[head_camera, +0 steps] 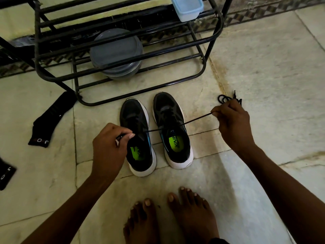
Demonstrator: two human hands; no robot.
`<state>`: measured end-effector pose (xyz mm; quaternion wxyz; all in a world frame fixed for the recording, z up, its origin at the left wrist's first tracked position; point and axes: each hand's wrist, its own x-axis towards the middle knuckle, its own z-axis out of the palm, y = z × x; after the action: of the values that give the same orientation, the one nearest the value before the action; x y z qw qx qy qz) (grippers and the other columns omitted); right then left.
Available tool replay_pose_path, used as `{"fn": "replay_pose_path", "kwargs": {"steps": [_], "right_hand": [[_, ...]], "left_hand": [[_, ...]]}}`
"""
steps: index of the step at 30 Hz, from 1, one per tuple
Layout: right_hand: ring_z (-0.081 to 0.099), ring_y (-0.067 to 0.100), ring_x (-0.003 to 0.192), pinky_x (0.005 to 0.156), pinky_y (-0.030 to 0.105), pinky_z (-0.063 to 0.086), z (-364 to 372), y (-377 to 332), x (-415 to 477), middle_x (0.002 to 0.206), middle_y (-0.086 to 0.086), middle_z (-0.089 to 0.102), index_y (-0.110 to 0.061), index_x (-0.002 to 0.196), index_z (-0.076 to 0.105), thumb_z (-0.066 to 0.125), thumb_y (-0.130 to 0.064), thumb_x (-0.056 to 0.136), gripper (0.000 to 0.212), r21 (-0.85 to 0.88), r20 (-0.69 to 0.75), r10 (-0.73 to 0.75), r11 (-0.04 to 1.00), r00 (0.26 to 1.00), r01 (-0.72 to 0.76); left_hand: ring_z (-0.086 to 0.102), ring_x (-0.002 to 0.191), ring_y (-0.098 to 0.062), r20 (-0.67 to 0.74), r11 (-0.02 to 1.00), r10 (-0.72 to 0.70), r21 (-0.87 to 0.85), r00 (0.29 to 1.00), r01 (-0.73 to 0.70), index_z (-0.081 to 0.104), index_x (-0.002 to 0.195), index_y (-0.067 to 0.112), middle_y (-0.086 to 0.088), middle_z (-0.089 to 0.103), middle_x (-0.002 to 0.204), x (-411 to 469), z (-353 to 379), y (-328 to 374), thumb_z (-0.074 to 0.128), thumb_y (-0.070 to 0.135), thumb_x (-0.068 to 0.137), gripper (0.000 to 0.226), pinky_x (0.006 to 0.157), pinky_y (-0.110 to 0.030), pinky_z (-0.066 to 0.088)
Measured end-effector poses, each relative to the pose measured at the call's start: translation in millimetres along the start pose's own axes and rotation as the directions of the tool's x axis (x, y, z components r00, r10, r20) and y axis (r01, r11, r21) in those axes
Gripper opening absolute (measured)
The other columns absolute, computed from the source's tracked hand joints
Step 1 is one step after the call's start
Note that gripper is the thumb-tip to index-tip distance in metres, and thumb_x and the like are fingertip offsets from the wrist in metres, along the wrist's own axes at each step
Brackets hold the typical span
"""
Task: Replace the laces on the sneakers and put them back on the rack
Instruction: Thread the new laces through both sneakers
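Observation:
Two black sneakers with white soles and green insoles stand side by side on the floor, the left sneaker and the right sneaker, toes toward the black metal rack. A black lace runs taut across the right sneaker's top. My left hand pinches one end over the left sneaker's opening. My right hand pinches the other end out to the right. A coiled black lace lies on the floor just beyond my right hand.
Grey round containers sit on the rack's bottom shelf and a pale blue box on a higher one. Black socks lie at the left, one sock by the rack leg and another sock at the edge. My bare feet stand behind the sneakers.

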<state>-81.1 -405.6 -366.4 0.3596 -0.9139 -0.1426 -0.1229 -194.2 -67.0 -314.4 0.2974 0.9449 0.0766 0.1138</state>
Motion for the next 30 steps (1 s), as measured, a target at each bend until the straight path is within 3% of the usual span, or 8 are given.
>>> {"fn": "replay_pose_path", "kwargs": {"steps": [5,8,11,15,19,21,26,30], "right_hand": [[0.06,0.023,0.081,0.067,0.049,0.052,1,1,1,0.088,0.003,0.056,-0.009,0.093,0.074,0.063,-0.002,0.094,0.012,-0.029,-0.008,0.014,0.999,1.0,-0.015],[0.057,0.023,0.083,0.066,0.053,0.051,-2,3,2,0.089,0.0,0.054,-0.012,0.094,0.073,0.058,-0.008,0.094,0.016,-0.045,-0.004,0.024,0.999,1.0,-0.024],[0.056,0.02,0.082,0.064,0.045,0.049,-6,1,2,0.087,0.001,0.055,-0.008,0.093,0.074,0.056,-0.013,0.093,0.019,-0.059,-0.017,-0.001,0.998,1.0,0.0],[0.055,0.022,0.085,0.065,0.036,0.042,-9,2,-1,0.085,0.003,0.056,-0.008,0.091,0.075,0.053,-0.015,0.091,0.023,-0.092,-0.023,-0.02,0.996,1.0,0.018],[0.058,0.028,0.088,0.069,0.045,0.047,-7,4,-4,0.087,0.001,0.055,-0.011,0.091,0.075,0.057,-0.01,0.089,0.018,-0.113,-0.005,0.025,0.993,1.0,-0.026],[0.06,0.029,0.088,0.069,0.046,0.049,-7,2,-4,0.086,0.001,0.058,-0.01,0.092,0.076,0.058,-0.01,0.09,0.017,-0.103,-0.008,0.011,0.995,1.0,-0.012],[0.064,0.025,0.098,0.081,0.041,0.052,-8,-11,-5,0.102,0.003,0.07,-0.011,0.118,0.073,0.068,-0.02,0.096,0.025,0.002,-0.008,0.0,1.0,1.0,0.0],[0.062,0.022,0.108,0.086,0.047,0.051,10,-29,-8,0.114,0.001,0.068,-0.015,0.117,0.073,0.064,-0.026,0.097,0.024,0.042,0.163,-0.134,0.991,0.978,0.129]], "left_hand": [[0.061,0.078,-0.007,-0.01,0.999,-0.048,-0.004,0.999,0.048,0.076,0.093,0.012,0.001,0.065,0.088,-12,4,-8,0.072,0.006,0.092,0.007,0.074,-0.006,0.041],[0.062,0.079,-0.008,-0.012,0.998,-0.058,-0.025,0.998,0.058,0.077,0.093,0.013,0.004,0.065,0.088,-14,2,-12,0.073,0.007,0.092,0.007,0.074,-0.025,0.053],[0.062,0.078,-0.009,-0.012,0.997,-0.074,-0.014,0.997,0.073,0.076,0.093,0.015,0.006,0.065,0.089,-14,2,-14,0.073,0.01,0.092,0.006,0.069,-0.033,0.055],[0.062,0.078,-0.008,-0.026,0.996,-0.089,-0.025,0.996,0.088,0.077,0.092,0.016,0.007,0.064,0.088,-13,4,-15,0.074,0.011,0.091,0.006,0.069,-0.03,0.054],[0.06,0.077,-0.007,-0.011,0.994,-0.108,-0.009,0.994,0.107,0.076,0.091,0.017,0.007,0.062,0.086,-14,4,-15,0.074,0.01,0.09,0.008,0.065,-0.017,0.044],[0.061,0.079,-0.007,-0.013,0.995,-0.1,-0.013,0.995,0.1,0.077,0.091,0.019,0.008,0.063,0.086,-13,6,-17,0.076,0.011,0.089,0.007,0.067,-0.021,0.049],[0.061,0.102,-0.021,-0.094,0.98,0.025,0.197,0.995,-0.006,0.077,0.102,0.022,0.007,0.067,0.11,-18,12,-9,0.075,0.029,0.085,0.017,0.081,-0.045,0.047],[0.06,0.117,-0.019,0.034,0.95,0.249,0.184,0.968,-0.25,0.073,0.117,0.021,0.006,0.067,0.123,-15,31,15,0.066,0.02,0.09,0.028,0.094,-0.047,0.039]]}}
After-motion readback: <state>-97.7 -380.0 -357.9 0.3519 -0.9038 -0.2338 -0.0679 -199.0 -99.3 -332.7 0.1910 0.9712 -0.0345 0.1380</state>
